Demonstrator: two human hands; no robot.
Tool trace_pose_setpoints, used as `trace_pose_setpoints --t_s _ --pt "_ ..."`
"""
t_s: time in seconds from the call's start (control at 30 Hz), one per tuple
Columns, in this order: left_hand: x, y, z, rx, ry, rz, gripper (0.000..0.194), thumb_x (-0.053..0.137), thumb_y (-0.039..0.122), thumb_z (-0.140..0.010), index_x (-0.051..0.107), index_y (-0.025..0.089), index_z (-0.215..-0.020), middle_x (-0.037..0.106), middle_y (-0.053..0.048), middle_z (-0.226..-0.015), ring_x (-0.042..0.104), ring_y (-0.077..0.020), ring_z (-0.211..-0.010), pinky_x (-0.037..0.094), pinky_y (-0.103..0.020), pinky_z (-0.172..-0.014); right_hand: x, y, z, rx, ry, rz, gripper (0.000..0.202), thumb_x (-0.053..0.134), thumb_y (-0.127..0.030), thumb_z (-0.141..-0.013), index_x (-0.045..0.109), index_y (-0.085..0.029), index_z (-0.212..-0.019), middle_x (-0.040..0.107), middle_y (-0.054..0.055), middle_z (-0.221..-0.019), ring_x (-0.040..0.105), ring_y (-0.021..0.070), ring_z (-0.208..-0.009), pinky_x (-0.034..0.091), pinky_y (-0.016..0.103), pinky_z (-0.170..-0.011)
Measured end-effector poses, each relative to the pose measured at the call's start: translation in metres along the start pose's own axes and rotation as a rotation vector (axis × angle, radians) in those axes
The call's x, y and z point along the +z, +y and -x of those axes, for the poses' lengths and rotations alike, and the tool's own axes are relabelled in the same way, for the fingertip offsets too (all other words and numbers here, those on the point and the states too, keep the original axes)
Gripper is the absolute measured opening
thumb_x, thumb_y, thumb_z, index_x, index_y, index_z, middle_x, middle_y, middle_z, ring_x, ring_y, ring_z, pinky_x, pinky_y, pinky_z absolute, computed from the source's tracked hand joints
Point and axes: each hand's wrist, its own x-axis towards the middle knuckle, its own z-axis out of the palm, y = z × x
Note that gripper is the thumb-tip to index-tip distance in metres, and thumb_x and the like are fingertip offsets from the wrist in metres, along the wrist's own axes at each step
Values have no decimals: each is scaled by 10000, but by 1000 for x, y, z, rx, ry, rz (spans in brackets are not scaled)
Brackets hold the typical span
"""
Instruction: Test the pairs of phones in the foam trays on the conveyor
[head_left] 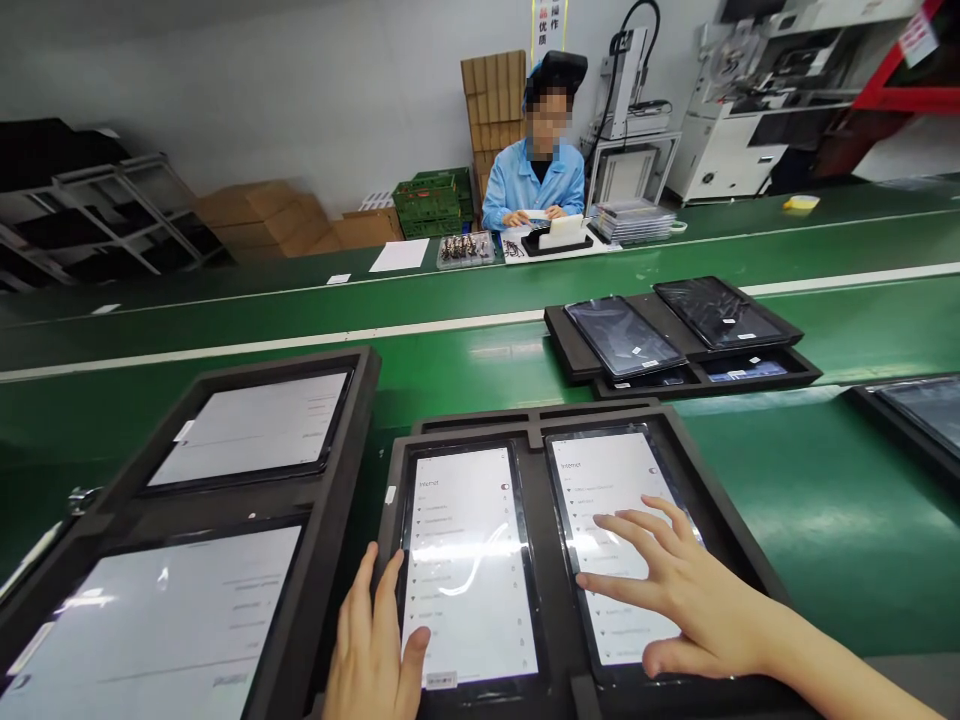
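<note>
A black foam tray in front of me holds two lit tablets side by side. My left hand rests on the left tablet, thumb on the lower left of its screen, fingers on the tray edge. Over the right tablet, my right hand lies with its fingers spread, fingertips touching the white settings list. Neither hand holds anything.
Another black tray at my left holds two lit tablets. Across the green conveyor belt sits a tray with two dark tablets, another at the right edge. A person in a blue coat works opposite; boxes and machines stand behind.
</note>
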Motion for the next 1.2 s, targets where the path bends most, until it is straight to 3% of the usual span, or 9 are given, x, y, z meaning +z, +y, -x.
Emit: trace_pose_setpoints --t_s 0.1,0.23,0.33,0.47,0.57,0.7,0.87,1.03,1.2 --pt "-5 8 -3 12 25 -8 606 310 511 -1069 226 305 -1632 296 -165 -1620 496 -391 -1347 620 -515 -883 1 1 5 51 24 -72 588 287 -718 -1053 684 -362 -1302 507 124 -1406 501 335 -1209 172 593 -1126" --pt "-15 19 -8 74 -25 -9 606 241 674 -1026 430 414 -1539 191 -135 -1651 462 -448 -1360 601 -583 -874 3 7 20 203 216 -156 539 312 -549 -1089 748 -261 -959 569 109 -1282 526 315 -1148 214 590 -1121" --pt "-19 24 -10 78 -17 6 736 167 762 -979 265 396 -1610 188 -170 -1648 460 -461 -1362 610 -572 -834 3 11 28 303 299 -189 577 238 -519 -1094 754 -271 -1024 583 107 -1212 549 301 -1086 254 583 -1104" --pt "-18 25 -10 9 81 22 779 190 690 -1026 47 250 -1653 367 -231 -1568 513 -401 -1345 608 -500 -864 1 11 24 277 231 -204 567 228 -555 -1103 724 -296 -1193 550 102 -1275 521 307 -1149 229 556 -1092" --pt "-14 22 -11 36 129 6 711 226 606 -1066 79 228 -1650 468 -214 -1511 552 -367 -1314 587 -484 -907 -2 8 16 196 132 -170 577 220 -606 -1102 679 -321 -1303 500 108 -1343 477 310 -1200 167 545 -1104" --pt "-12 18 -9 42 151 45 672 246 591 -1073 196 214 -1627 492 -204 -1504 573 -358 -1303 579 -479 -925 -4 6 12 126 65 -131 581 227 -630 -1097 663 -328 -1335 470 118 -1390 435 321 -1242 121 548 -1115" --pt "-14 18 -1 35 215 188 591 153 548 -1090 423 242 -1518 495 -150 -1531 571 -293 -1339 573 -388 -974 1 7 19 118 67 -109 571 248 -630 -1092 626 -323 -1390 482 131 -1392 435 331 -1253 136 569 -1122" --pt "-16 21 3 75 174 124 539 194 514 -1098 578 266 -1384 397 -136 -1606 570 -312 -1341 582 -382 -976 3 7 22 104 80 -66 500 329 -592 -1086 638 -302 -1351 481 143 -1389 459 339 -1227 150 580 -1114" --pt "-16 25 1 -3 203 172 668 143 602 -1071 381 161 -1512 538 -219 -1466 604 -306 -1300 602 -402 -949 0 9 26 192 187 -73 427 337 -508 -1088 588 -237 -1302 508 160 -1327 484 354 -1181 242 577 -1062"
